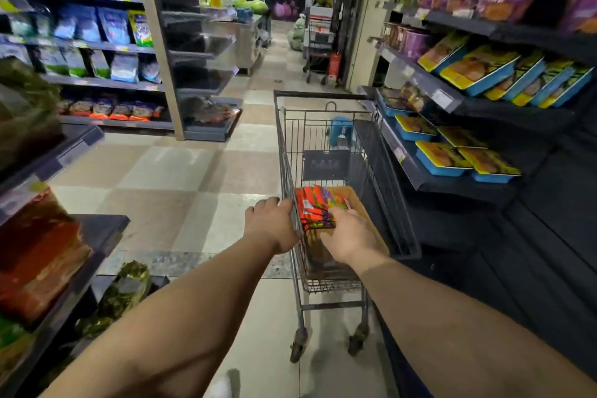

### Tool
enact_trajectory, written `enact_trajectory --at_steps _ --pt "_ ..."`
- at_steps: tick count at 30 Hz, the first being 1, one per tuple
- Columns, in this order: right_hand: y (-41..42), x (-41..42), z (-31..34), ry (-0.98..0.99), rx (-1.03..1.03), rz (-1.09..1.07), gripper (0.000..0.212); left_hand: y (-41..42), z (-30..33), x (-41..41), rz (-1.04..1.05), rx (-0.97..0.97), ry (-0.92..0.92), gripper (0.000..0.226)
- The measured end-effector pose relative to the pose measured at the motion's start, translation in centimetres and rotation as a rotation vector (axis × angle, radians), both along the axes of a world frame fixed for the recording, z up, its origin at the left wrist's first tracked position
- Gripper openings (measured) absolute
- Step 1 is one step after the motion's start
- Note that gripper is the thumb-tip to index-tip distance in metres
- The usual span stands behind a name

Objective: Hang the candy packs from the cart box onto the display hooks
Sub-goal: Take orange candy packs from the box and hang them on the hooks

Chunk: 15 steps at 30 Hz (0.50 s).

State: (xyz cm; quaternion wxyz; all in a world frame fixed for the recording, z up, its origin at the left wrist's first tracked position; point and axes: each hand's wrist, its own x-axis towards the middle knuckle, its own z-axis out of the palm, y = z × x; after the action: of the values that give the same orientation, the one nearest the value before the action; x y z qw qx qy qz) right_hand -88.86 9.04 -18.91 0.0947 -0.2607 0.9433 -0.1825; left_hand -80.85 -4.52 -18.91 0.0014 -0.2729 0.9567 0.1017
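A wire shopping cart (290,152) stands in the aisle ahead of me, with a cardboard box (355,200) in its basket. A stack of red, orange and purple candy packs (315,207) sits at the box's near left end. My right hand (347,234) reaches into the box and closes on this stack from the right. My left hand (273,223) rests on the cart's left rim, fingers curled over the wire beside the packs. No display hooks are clearly visible.
Shelves of bagged snacks (97,29) line the left side, with red packs (42,252) on the near left shelf. Shelves with blue-and-yellow trays (478,71) run close along the cart's right. A blue stool (340,132) and another cart (319,39) stand farther down the tiled aisle.
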Motion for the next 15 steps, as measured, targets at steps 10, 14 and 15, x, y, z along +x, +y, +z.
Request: enact_trajectory --at_steps 10,14,15 --pt "-12.5 -11.7 -0.7 -0.08 0.037 -0.278 0.06 -17.9 -0.5 -14.7 -0.205 -0.046 -0.081 0.063" --pt "-14.3 -14.8 -1.3 -0.116 0.069 -0.376 0.059 -19.8 -1.5 -20.4 -0.31 -0.015 -0.112 0.064" --pt "-14.4 -15.6 -1.7 -0.12 0.074 -0.397 0.059 -19.7 -2.0 -21.8 -0.344 -0.005 -0.114 0.065"
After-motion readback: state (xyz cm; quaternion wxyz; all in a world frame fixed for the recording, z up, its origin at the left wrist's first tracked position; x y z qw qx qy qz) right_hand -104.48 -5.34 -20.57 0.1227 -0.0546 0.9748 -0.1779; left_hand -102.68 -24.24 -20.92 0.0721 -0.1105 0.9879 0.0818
